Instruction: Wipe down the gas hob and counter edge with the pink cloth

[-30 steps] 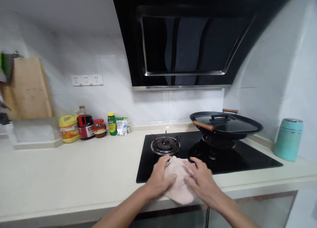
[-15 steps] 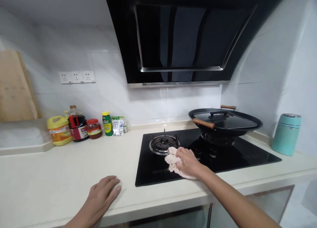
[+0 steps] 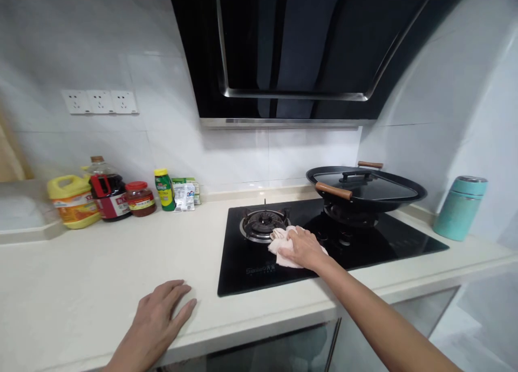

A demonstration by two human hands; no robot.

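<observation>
My right hand (image 3: pixel 304 249) grips a crumpled pale pink cloth (image 3: pixel 282 245) and presses it on the black glass gas stove (image 3: pixel 238 275). The cloth lies just in front of the left burner (image 3: pixel 263 224), near the control knobs (image 3: pixel 345 238), some of which my hand and the cloth partly hide. My left hand (image 3: pixel 159 315) rests on the cream countertop (image 3: pixel 101 275), left of the stove, with its fingers apart and nothing in it.
A black wok (image 3: pixel 388 202) with a lid and wooden handles sits on the right burner. Right of the stove stands a turquoise flask (image 3: pixel 460 209). A yellow jug (image 3: pixel 75 202), a dark sauce bottle (image 3: pixel 108 191), a red-lidded jar (image 3: pixel 140 198) and a green bottle (image 3: pixel 164 190) line the wall. The range hood (image 3: pixel 283 54) overhangs.
My right hand has shifted the cloth slightly back on the stove, uncovering more of the front glass and its lettering. My left hand stays on the countertop, thumb spread wider. The view has tilted.
</observation>
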